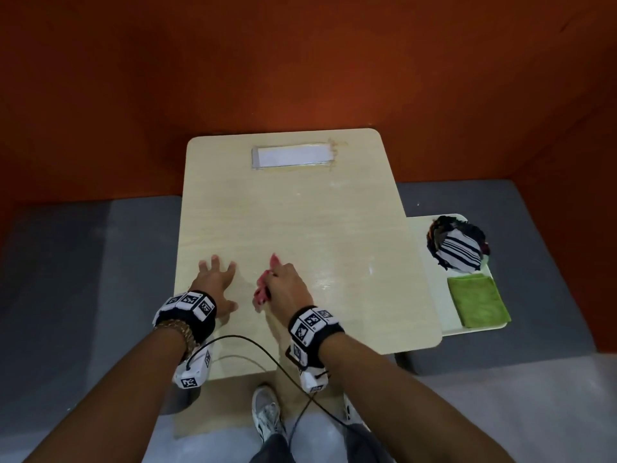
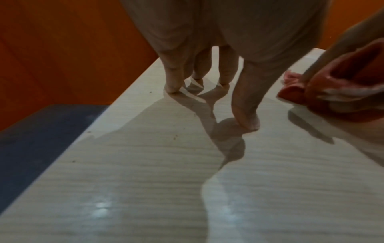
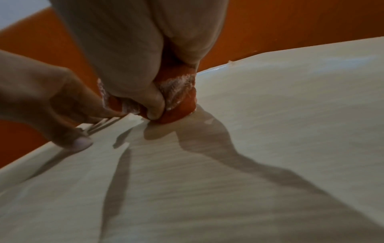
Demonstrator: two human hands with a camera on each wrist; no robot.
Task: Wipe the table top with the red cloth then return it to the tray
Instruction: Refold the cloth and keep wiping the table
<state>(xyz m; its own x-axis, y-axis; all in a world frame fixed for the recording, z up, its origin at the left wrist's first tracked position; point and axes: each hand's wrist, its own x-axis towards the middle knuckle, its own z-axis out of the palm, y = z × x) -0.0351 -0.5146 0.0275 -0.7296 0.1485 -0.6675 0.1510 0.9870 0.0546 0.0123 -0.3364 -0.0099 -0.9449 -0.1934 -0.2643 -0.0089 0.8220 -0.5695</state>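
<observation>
Head view: right hand grips bunched red cloth on table; left hand spread flat.

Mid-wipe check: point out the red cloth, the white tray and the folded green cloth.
red cloth (image 1: 263, 286), head view, bunched part left of the right hand.
white tray (image 1: 434, 262), head view, bare left strip.
folded green cloth (image 1: 478, 301), head view, centre of its top.

I'm in a bare recording booth, not a home: orange partition walls from nine to three o'clock, grey floor, one small pale table at twelve.
</observation>
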